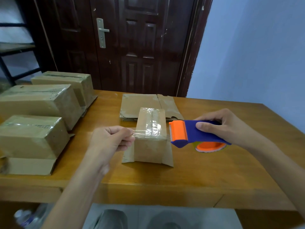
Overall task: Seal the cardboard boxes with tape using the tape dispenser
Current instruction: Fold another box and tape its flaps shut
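A small cardboard box (151, 147) stands in the middle of the wooden table (206, 171), with clear tape along its top seam. My right hand (226, 128) grips a blue and orange tape dispenser (193, 133) just right of the box, its orange blade end facing left. A strip of clear tape (148, 134) stretches from the dispenser across the box's near top edge. My left hand (110, 139) pinches the free end of that strip at the box's left side.
Three taped cardboard boxes (39, 103) sit along the table's left side. A flattened cardboard box (145, 104) lies behind the small box. A dark wooden door (132, 43) stands beyond the table. A blue wall is at right. A plastic bottle (26, 217) lies below the table edge.
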